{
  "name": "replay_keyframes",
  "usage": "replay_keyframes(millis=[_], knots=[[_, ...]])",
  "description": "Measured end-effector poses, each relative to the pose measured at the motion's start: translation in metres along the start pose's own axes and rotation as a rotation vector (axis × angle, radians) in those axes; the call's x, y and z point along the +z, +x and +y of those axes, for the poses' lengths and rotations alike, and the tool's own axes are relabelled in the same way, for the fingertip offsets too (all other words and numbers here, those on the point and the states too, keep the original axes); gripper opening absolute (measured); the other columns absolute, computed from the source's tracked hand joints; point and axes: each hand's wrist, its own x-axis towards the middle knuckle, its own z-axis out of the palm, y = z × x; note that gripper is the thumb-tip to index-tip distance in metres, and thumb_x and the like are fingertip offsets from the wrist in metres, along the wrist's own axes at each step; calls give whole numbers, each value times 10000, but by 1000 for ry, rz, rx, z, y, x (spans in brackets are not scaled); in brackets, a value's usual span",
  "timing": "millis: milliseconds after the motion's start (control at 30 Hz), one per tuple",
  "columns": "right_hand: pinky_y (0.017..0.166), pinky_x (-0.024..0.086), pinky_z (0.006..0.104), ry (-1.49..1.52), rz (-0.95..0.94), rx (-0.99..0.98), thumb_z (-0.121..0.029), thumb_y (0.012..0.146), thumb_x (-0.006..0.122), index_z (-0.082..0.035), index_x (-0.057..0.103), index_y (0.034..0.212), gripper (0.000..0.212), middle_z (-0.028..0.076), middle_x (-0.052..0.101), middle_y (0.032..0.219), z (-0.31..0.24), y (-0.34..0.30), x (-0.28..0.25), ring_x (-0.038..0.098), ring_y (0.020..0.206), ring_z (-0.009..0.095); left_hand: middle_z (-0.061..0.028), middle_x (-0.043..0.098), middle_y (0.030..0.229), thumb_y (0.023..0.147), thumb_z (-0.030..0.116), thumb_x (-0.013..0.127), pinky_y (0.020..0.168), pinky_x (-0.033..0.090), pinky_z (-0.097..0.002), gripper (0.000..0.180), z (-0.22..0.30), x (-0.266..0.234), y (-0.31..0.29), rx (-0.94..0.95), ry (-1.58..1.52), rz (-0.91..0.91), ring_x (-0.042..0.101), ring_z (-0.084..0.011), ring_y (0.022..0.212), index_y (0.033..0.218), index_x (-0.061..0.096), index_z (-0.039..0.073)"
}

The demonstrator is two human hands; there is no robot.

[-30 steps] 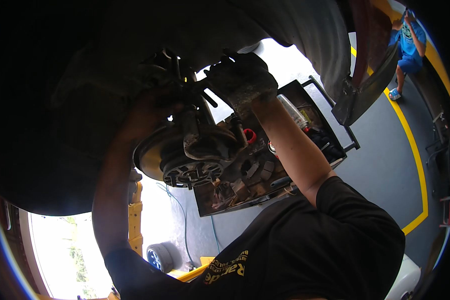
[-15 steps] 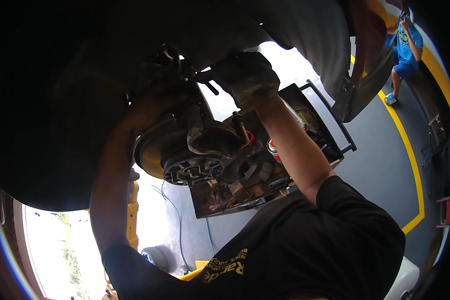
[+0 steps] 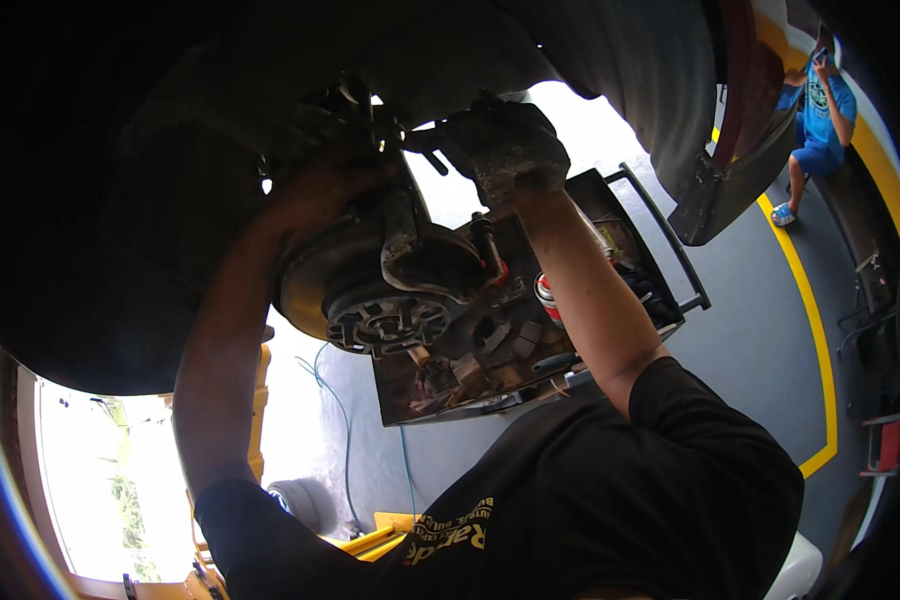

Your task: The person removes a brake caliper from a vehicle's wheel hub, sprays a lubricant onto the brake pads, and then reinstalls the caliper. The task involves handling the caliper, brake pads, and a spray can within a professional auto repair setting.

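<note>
In a dark wheel well, a brake disc (image 3: 305,285) with its studded hub (image 3: 388,322) hangs from the suspension. A curved metal arm (image 3: 400,250) stands in front of the disc. My left hand (image 3: 335,185) reaches behind the disc, by the suspension parts (image 3: 355,100); shadow hides its fingers. To the right, my right hand (image 3: 505,150) wears a dirty dark glove and is closed. A dark bar-like piece (image 3: 427,142) juts from it toward the suspension, but its kind does not show.
Below the disc stands a dark tool cart (image 3: 395,395) with loose parts, a red-and-white can (image 3: 547,292) and a side handle (image 3: 660,235). Hoses (image 3: 348,430) lie on the floor beside a tyre (image 3: 305,505). A person in blue (image 3: 825,110) sits at far right.
The view has shifted slightly, so the disc and cart sit a little higher in it. Both hands stay at the suspension, the right still closed.
</note>
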Motion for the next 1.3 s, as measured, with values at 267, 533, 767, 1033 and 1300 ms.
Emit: replay_keyframes(millis=[267,533,767,1033,1300], knots=[[908,599,391,-579,-32,-611,-176,791,835,-33,744,1116,367,151,750,1113,3,8,-10,741,935,277,-143,738,1164,982,403,696,957,536,-386,456,15,3,-6,-221,17,6,698,-243,1101,1260,702,42],[898,594,346,-674,-229,-263,-149,843,803,-28,730,1130,320,133,748,1106,7,8,-11,731,985,263,-137,700,1284,931,312,782,1034,518,-393,540,-4,-16,-1,-106,-259,-226,659,-252,1207,1350,626,11],[892,606,336,-37,-49,-58,-103,799,847,-19,725,1080,318,138,733,1149,22,3,-6,731,992,242,-139,670,1351,870,278,847,1101,482,-400,648,-25,-16,4,-112,-259,-185,594,-267,1317,1413,590,34],[828,613,322,172,-50,-128,-59,823,834,-5,688,1103,320,123,722,1077,-7,8,4,730,941,219,-135,663,1344,880,309,835,1099,483,-394,635,-28,-14,17,-40,-123,-162,613,-245,1284,1392,591,24],[771,606,297,273,-211,-277,-165,864,782,-40,699,1089,271,76,733,994,-43,19,8,732,873,200,-158,669,1289,988,312,717,1070,500,-397,531,-15,-9,8,51,46,-154,631,-261,1244,1394,570,3]])
